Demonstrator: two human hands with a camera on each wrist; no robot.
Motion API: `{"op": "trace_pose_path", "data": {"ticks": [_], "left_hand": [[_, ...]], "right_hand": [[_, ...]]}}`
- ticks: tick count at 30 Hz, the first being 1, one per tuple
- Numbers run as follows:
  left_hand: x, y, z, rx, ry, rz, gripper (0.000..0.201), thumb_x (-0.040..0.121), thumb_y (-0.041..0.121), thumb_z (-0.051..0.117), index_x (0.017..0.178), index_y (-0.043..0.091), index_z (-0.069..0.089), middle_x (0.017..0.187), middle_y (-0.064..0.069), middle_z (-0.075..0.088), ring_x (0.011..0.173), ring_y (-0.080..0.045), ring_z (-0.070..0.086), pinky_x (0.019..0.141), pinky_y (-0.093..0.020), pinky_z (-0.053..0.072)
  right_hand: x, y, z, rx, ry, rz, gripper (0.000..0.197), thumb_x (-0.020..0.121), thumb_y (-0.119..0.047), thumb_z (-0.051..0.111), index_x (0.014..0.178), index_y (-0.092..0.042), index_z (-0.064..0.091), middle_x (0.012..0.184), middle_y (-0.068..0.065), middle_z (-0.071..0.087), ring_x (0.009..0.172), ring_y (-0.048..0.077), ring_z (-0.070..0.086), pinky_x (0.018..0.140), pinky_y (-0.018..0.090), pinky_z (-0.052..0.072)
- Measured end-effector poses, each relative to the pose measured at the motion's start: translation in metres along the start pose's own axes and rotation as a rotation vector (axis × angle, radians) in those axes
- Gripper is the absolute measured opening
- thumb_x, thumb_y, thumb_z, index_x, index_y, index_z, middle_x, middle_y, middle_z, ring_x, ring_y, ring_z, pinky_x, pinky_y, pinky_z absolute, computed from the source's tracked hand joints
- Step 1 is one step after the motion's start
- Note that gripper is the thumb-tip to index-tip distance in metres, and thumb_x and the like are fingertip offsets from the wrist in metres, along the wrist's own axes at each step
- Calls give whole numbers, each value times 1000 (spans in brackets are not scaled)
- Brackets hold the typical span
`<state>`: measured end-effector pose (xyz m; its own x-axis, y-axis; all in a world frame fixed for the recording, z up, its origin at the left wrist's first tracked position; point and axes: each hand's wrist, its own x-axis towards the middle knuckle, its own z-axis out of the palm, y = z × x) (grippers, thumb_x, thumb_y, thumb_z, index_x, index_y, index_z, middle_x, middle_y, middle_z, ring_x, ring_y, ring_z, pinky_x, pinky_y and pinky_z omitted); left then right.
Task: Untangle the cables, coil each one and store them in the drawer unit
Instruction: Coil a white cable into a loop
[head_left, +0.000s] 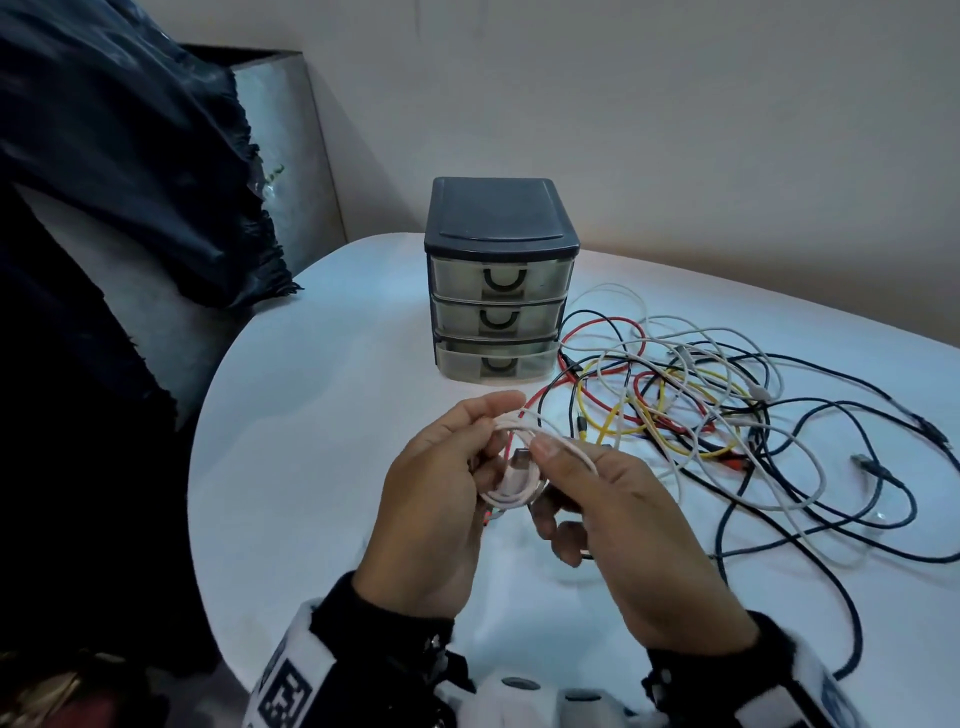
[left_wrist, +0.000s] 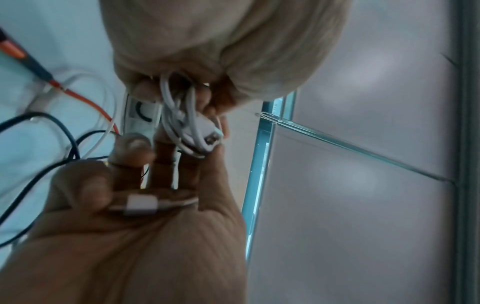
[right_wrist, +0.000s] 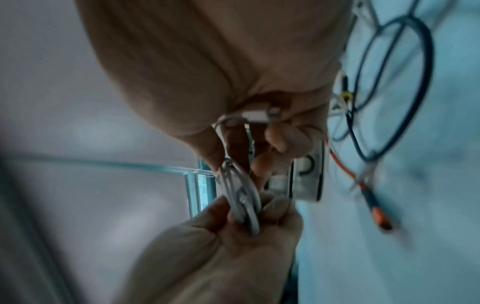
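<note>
A white cable (head_left: 511, 493) is wound into a small coil, held above the table between both hands. My left hand (head_left: 493, 431) grips the coil's left side, and a small white plug (left_wrist: 141, 204) lies across its palm. My right hand (head_left: 543, 483) pinches the coil's right side (right_wrist: 244, 197) beside the USB plug (head_left: 521, 457). The dark-topped drawer unit (head_left: 501, 280) stands just behind the hands, its bottom drawer (head_left: 493, 364) pulled out slightly. A tangle of red, yellow, white and dark cables (head_left: 701, 405) lies to the right.
The white table (head_left: 337, 415) curves away to an edge on the left. Dark cloth (head_left: 130, 182) hangs over a grey box (head_left: 291, 156) at the far left. A dark network cable with a clear plug (head_left: 862, 462) trails towards the right front.
</note>
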<state>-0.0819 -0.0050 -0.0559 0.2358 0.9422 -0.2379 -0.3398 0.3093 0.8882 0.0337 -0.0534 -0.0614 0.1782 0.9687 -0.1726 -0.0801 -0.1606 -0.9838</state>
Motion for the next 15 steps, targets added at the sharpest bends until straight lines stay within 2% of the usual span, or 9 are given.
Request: {"op": "trace_pose_path", "data": {"ticks": [3,6,7,9,11,13,15], "left_hand": [[2,1,-2,32,132,25,37,93,1,39,78,14,69,56,0,44,49,-13,39,47,-22,32],[0,2,-1,98,176,61,33,90,0,39,76,15,64,52,1,43,55,-18,39,46,-22,32],[-1,2,0,103,168,61,31,90,0,39,76,14,63,51,3,44,54,-17,39,47,-22,32],[-3,2,2,103,145,53,30,90,-1,39,75,15,60,51,3,44,53,-16,40,44,-20,33],[-3,2,1,103,118,55,32,90,-1,40,73,17,60,57,-3,42,55,-18,38,45,-21,32],[-4,4,-1,93,78,62,33,92,0,42,73,18,62,64,-9,41,58,-21,37,52,-27,29],[-4,6,-3,88,25,61,36,95,2,44,71,20,64,64,-8,46,58,-20,39,54,-30,28]], "right_hand": [[-3,1,4,-104,27,-137,2,89,-15,68,91,-16,68,69,-2,65,60,19,54,50,24,43],[-8,-2,11,-134,-91,-190,24,79,-17,79,99,-26,69,87,2,74,78,30,67,68,42,56],[-8,-2,11,-128,-79,-189,25,78,-16,81,98,-25,69,86,3,75,79,30,68,71,43,56],[-5,-2,10,-64,-63,-159,26,78,-7,80,98,-17,68,81,4,75,71,24,66,67,31,56],[-3,-1,7,81,-85,-97,34,75,3,78,103,-9,62,74,6,72,59,12,60,54,18,49],[-2,1,4,181,-76,-72,39,68,3,81,99,-4,59,68,7,69,51,10,54,48,17,42],[-1,5,1,228,-40,-54,33,64,-4,78,91,-1,61,67,11,68,53,14,52,48,19,41]]}}
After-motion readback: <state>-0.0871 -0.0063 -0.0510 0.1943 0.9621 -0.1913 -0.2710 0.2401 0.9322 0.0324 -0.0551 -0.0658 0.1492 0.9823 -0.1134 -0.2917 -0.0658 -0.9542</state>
